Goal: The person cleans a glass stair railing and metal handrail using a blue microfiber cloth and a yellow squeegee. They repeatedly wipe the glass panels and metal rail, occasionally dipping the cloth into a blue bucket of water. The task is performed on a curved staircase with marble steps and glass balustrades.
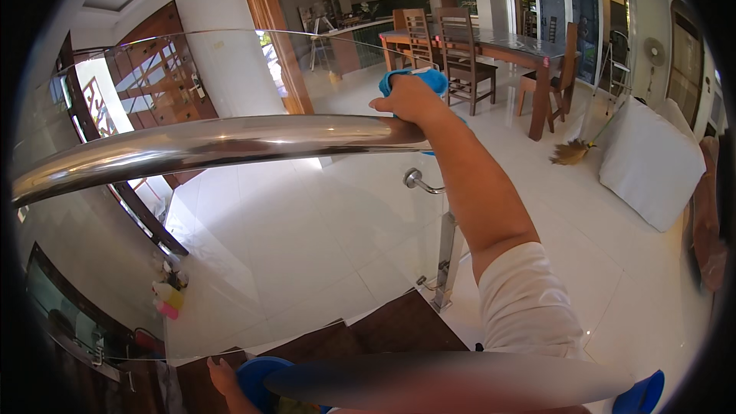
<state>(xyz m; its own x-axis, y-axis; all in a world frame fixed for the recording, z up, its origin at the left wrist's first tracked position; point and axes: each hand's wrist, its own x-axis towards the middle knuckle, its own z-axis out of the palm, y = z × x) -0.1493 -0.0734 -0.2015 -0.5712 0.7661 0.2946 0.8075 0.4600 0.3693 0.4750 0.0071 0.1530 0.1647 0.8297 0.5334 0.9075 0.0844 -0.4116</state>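
My right hand (405,98) is shut on a blue cloth (434,81) at the end of a polished metal handrail (247,137). That arm reaches over the rail, and a clear glass panel (322,230) stands below and behind the rail. A bit of blue shows under the rail beside my forearm. At the bottom edge my left hand (223,376) appears with its fingers apart and nothing visible in them. It is beside a blue bucket (259,369), whose inside is mostly hidden by a blurred patch.
Dark wooden stair treads (402,322) lie beneath the panel, next to a metal post (445,264). Bottles (168,299) stand by the left wall. Beyond are a dining table (489,40), chairs, a broom (569,150) and a white-covered object (650,167). Another blue container (639,394) is at lower right.
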